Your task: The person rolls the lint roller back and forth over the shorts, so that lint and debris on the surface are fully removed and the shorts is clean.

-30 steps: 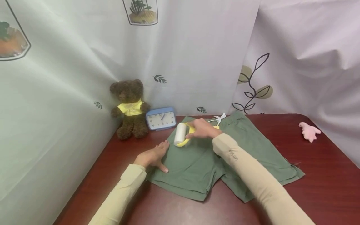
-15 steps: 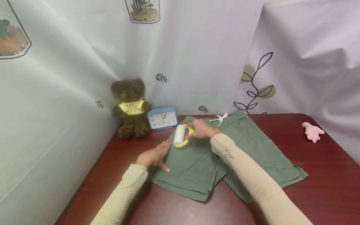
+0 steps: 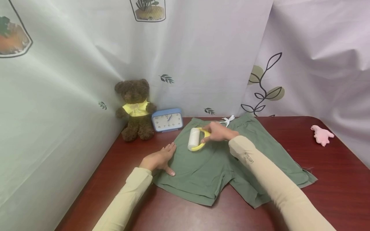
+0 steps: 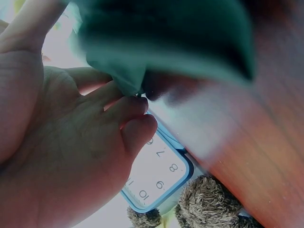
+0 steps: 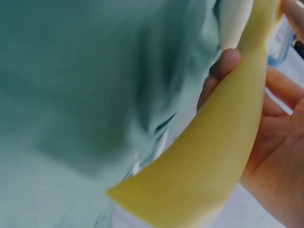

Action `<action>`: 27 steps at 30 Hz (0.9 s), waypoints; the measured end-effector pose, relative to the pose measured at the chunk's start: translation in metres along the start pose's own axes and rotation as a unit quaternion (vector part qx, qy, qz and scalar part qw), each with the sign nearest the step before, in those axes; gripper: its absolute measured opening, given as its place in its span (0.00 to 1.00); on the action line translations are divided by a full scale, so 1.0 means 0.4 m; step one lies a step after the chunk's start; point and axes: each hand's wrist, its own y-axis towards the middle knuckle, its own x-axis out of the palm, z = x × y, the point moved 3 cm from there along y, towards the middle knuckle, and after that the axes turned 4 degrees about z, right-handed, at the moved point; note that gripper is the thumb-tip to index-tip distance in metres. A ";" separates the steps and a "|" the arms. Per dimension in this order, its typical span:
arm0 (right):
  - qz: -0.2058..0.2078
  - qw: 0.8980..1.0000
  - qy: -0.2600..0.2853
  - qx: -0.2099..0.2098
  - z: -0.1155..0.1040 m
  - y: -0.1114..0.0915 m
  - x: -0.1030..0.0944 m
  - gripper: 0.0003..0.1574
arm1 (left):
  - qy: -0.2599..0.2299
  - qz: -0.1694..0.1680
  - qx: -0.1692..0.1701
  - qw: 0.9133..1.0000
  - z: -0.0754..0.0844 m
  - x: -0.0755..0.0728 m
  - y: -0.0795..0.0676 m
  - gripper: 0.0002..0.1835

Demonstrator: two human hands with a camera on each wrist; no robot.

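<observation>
At the near edge of the dark red table [image 3: 188, 219], two forearms in pale sleeves [image 3: 273, 179] reach inward from either side. The left hand [image 3: 159, 160] lies on the outer edge of a pair of green shorts [image 3: 199, 175], its fingers released and straight, pointing away from the person, with the thumb spread out onto the fabric. The shorts are laid out with the leg hems toward the person and the waistband at the far side; a few creases run near the crotch. A little farther on, the right hand [image 3: 219, 132] grasps the yellow handle [image 5: 199, 133] of a roller, its fingers curled round it. The roller's white cylinder [image 3: 194, 139] is over the upper part of the leg nearer the left hand, below the waistband. Beyond it, a white drawstring [image 3: 229, 120] is tied in a bow. Off to the right is a pink plush toy [image 3: 322, 136], well apart from the shorts. At the back stand a blue clock [image 3: 168, 120] and, just beside it, a brown teddy bear [image 3: 136, 93] in a yellow top. Behind everything hangs a pale, leaf-printed cloth [image 3: 208, 64].
</observation>
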 end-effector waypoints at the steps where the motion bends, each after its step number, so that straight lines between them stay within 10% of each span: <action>1: -0.005 1.000 0.007 0.005 0.009 -0.008 -0.006 0.43 | 0.000 -0.001 0.000 1.000 -0.001 0.000 0.001 0.68; 27: -0.045 0.996 -0.030 0.065 0.205 -0.204 -0.157 0.47 | -0.010 -0.001 0.001 1.000 -0.005 -0.001 -0.002 0.68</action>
